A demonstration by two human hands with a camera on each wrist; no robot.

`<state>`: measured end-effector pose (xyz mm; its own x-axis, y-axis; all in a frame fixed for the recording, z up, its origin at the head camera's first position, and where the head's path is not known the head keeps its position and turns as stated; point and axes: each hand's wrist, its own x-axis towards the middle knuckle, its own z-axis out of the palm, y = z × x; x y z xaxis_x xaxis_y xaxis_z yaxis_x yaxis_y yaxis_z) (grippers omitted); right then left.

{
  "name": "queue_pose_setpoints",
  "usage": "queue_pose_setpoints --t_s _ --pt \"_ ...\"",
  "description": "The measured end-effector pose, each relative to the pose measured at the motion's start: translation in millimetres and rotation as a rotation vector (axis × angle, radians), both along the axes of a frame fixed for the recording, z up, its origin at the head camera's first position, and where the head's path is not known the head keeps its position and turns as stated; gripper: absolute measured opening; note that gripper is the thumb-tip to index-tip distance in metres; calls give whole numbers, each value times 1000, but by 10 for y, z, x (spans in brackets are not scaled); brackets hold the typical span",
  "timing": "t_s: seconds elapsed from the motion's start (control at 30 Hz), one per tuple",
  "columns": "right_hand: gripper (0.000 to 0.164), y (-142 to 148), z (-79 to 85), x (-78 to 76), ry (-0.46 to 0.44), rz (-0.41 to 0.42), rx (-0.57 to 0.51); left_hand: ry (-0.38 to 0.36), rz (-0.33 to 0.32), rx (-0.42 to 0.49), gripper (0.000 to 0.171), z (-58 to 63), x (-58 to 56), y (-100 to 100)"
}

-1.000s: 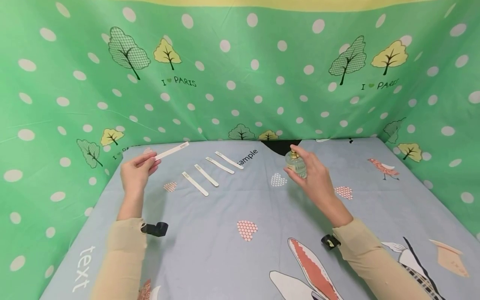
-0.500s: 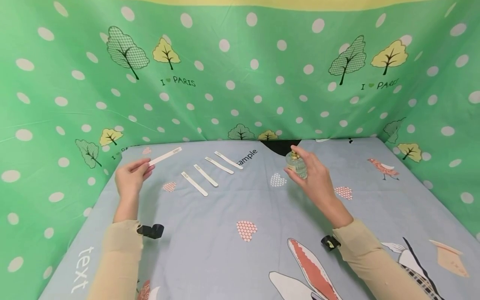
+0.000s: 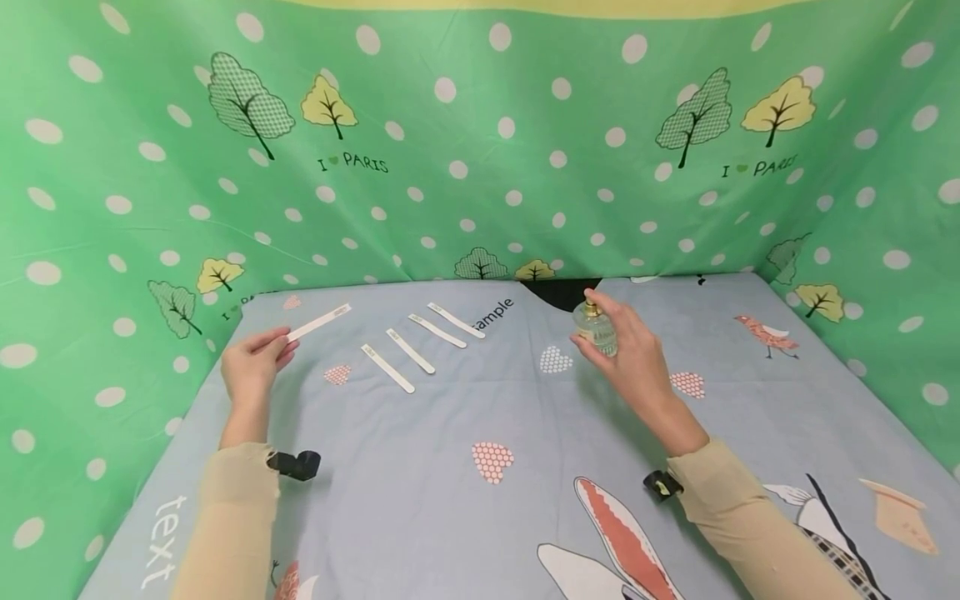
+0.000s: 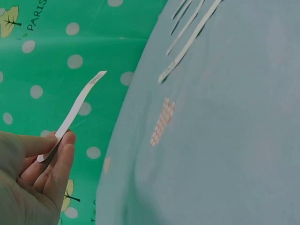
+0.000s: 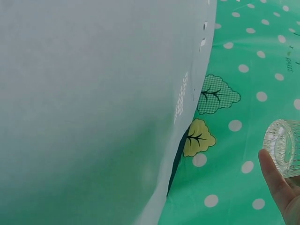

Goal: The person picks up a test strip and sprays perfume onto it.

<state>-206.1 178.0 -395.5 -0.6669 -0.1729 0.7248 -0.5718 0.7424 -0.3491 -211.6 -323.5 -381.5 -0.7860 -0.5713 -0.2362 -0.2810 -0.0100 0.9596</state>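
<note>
Between thumb and fingers, my left hand (image 3: 253, 367) pinches the near end of a white paper test strip (image 3: 319, 322), held above the table's left side. Small print marks the strip's far end, plainer in the left wrist view, where the strip (image 4: 75, 110) bends slightly. My right hand (image 3: 636, 354) grips a clear glass perfume bottle (image 3: 597, 333) with a gold neck, raised over the table. One finger lies on the bottle's top and the thumb supports it from below. Only the ribbed glass base (image 5: 283, 146) of the bottle shows in the right wrist view.
Several more white test strips (image 3: 387, 368) lie slantwise in a row on the blue-grey printed tablecloth (image 3: 420, 500), between the hands. A green dotted curtain (image 3: 420, 150) hangs behind the table and along both sides.
My left hand has drawn back to the left and slightly toward me with the test strip. The right hand and perfume bottle stay almost in place.
</note>
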Motion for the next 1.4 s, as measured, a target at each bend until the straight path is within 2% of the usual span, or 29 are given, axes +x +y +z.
queue_pose_setpoints --t_s 0.53,0.87,1.2,1.4 --pt "72 22 -19 -10 16 4 0 -16 18 53 35 -216 62 -219" --pt "71 18 -23 2 -19 -3 -20 -73 -14 -10 41 -291 72 -280" --pt "71 26 -25 21 -42 -13 -16 -122 -56 -30 44 -378 69 -322" --pt "71 27 -27 22 -42 -7 -9 -147 -57 -92 44 -430 77 -353"
